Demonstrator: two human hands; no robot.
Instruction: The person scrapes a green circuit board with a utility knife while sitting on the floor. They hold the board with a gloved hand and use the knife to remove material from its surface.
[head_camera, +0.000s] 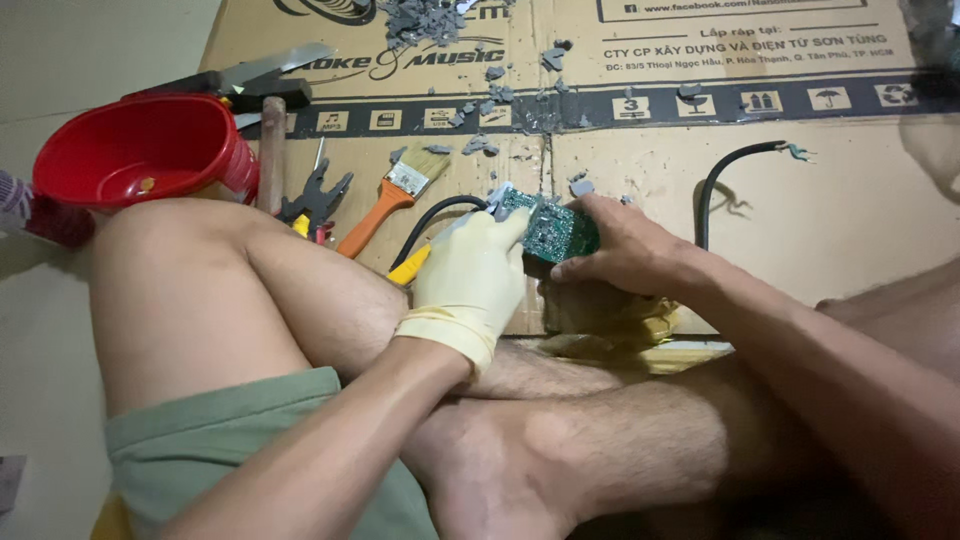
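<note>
- Person sits cross-legged on the floor; flattened cardboard sheet spread in front as the work surface, presumably to catch debris.
- Green circuit board held just above the cardboard's near edge, roughly mid-width, over the crossed legs.
- Right hand, bare, is closed round the board's right side, fingers curled over the edge. Looks like the steadying grip.
- Left hand, in a pale rubber glove, is wrapped round a tool with a yellow handle; its tip meets the board's left edge. Exact tool type hard to tell.
- Black cable arcs from the board area behind the gloved hand.
- Grey fragments scattered over the cardboard's far half, densest at the far edge.
- Tools parked left of the board, within reach: orange-handled paintbrush, pliers, wooden handle, shears.
- Red plastic bowl sits beyond the left knee, off the cardboard's left edge.
- Second black cable with bared ends lies loose right of the board.
</note>
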